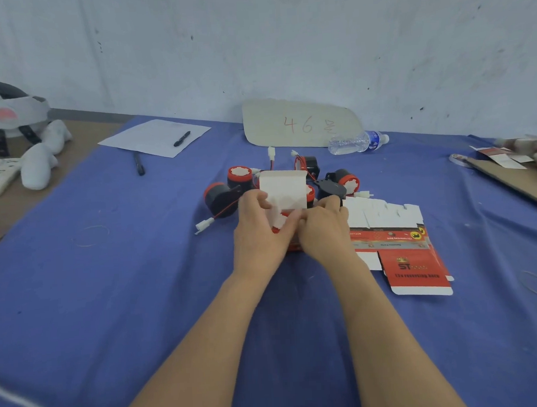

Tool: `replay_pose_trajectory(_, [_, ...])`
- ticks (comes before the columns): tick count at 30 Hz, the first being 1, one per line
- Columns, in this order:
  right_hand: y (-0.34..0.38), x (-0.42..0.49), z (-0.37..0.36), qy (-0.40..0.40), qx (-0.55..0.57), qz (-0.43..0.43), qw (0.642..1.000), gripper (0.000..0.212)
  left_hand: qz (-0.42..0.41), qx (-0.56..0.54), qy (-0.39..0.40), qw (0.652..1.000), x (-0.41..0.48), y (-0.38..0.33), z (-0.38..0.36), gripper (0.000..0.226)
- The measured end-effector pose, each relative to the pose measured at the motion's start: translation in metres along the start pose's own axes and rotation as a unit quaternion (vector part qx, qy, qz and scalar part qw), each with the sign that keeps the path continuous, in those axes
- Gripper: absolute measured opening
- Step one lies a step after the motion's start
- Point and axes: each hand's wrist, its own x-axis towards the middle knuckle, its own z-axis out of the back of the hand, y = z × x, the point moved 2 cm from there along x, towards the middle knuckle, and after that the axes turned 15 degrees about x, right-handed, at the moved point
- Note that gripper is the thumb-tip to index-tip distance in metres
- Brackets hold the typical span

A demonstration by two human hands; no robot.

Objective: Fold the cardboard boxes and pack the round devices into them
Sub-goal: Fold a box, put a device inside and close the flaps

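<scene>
on the blue-covered bench [109,274], dead center, sits the box [283,190] i'm working on. its white inner flap stands upright on the far side and a bit of the red printed outside peeks out low between my wrists. can't tell what's inside it, since my hands cover the opening. there's a red-topped device [309,195] right at the box's right edge, and whether that one is in the box or just behind it i honestly can't say.

left grip [259,231] is curled round the box's left side with the thumb pressed on a white flap. right grip [324,228] pinches the flap edge from the right, and the fingertips of both nearly meet over the middle. so both grips are holding the box, which is tucked right between them.

the other round devices [239,177] are scattered in an arc just beyond the box, black bodies with red caps, their red wires and white plugs trailing on the cloth. flat box blanks [403,246] lie stacked just to the right of my right wrist.

further back a water bottle [357,141] lies on its side by a cardboard sign [300,124], and far left there's a sheet of paper [155,137] with a pen [182,138] on it.
</scene>
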Motion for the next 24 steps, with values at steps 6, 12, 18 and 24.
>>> replay_pose_trajectory(6, [-0.013, 0.001, 0.001, -0.101, 0.223, -0.035, 0.969, 0.049, -0.025, -0.007, 0.039, 0.999, 0.002, 0.008, -0.002, 0.015])
replay_pose_trajectory(12, [-0.015, 0.004, 0.002, -0.122, 0.291, -0.004, 0.949, 0.06, 0.037, -0.05, 0.026, 0.998, 0.003, 0.007, -0.001, 0.043])
replay_pose_trajectory(18, [-0.016, 0.007, 0.008, -0.067, 0.272, 0.046, 0.959, 0.025, 0.039, -0.078, 0.054, 0.995, 0.009, 0.011, -0.001, 0.044])
replay_pose_trajectory(24, [-0.018, 0.006, 0.004, -0.064, 0.329, 0.038, 0.941, 0.061, -0.021, -0.083, 0.066, 0.994, 0.01, 0.009, 0.002, 0.035])
